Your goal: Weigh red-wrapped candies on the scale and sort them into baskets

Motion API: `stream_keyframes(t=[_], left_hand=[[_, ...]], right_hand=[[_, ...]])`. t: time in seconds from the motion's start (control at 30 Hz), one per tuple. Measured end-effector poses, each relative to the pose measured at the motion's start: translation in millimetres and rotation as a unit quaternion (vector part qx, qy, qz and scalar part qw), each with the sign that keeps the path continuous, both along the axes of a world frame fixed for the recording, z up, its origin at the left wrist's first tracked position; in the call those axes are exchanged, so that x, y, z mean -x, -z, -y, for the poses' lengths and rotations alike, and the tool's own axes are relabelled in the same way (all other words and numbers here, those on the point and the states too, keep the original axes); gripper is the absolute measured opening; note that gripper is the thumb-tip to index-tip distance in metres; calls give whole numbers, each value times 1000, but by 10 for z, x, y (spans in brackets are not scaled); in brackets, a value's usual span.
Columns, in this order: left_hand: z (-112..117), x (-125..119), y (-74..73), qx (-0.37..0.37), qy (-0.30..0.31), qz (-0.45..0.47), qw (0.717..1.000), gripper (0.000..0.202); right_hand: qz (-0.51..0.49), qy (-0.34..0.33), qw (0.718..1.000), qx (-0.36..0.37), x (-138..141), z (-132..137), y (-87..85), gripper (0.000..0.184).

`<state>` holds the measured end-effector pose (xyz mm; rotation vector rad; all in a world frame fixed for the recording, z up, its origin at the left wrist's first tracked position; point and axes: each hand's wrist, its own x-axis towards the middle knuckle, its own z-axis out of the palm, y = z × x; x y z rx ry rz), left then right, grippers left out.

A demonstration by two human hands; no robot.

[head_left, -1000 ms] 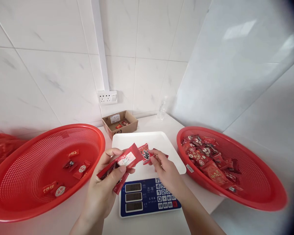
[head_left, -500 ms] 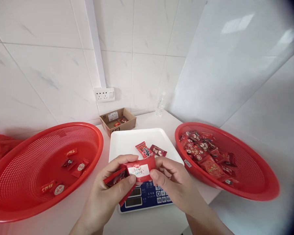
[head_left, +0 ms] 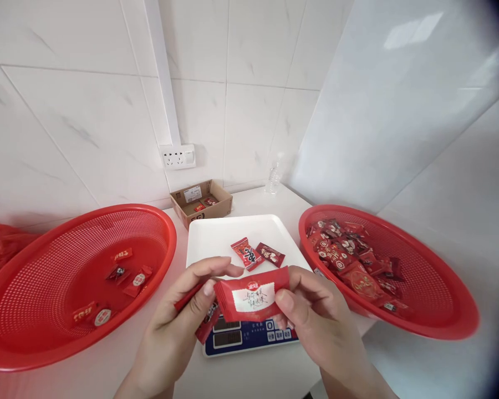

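Over the front of a white weighing scale (head_left: 210,235), my right hand (head_left: 322,318) pinches a red snack packet (head_left: 253,296) with a white label by its right end. My left hand (head_left: 177,318) is closed on another, darker red snack packet (head_left: 208,324), partly hidden by its fingers and thumb. Its thumb tip is close to the left end of the labelled packet; whether they touch I cannot tell. On the scale's pan lie a red packet (head_left: 246,253) with black lettering and a dark red packet (head_left: 270,254). The labelled packet covers part of the scale's blue panel.
At the left stands a red perforated basket (head_left: 12,310) with several packets. A fuller red basket (head_left: 432,266) is at the right. Behind the scale are an open cardboard box (head_left: 220,208) and a clear plastic bottle (head_left: 273,178) near the tiled wall.
My right hand has moved right with the labelled packet, which now shows flatter and more fully. My left thumb has come off its face; the left hand keeps the darker packet.
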<state>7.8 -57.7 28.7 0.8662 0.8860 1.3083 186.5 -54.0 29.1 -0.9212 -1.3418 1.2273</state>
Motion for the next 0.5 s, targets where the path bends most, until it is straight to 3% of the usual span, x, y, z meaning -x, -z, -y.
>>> stream_keyframes(t=[0.23, 0.3, 0.4, 0.5], left_hand=[[-41, 26, 64, -170, 114, -84, 975, 27], [-33, 38, 88, -193, 122, -95, 969, 24], [-17, 27, 118, -200, 75, -111, 971, 15], [-21, 8, 124, -191, 11, -176, 966, 7]], right_hand=[[-102, -97, 986, 93, 111, -37, 140, 44], [-103, -119, 981, 116, 144, -45, 140, 46], [-12, -147, 982, 121, 141, -65, 105, 48], [88, -95, 989, 66, 66, -86, 72, 45]])
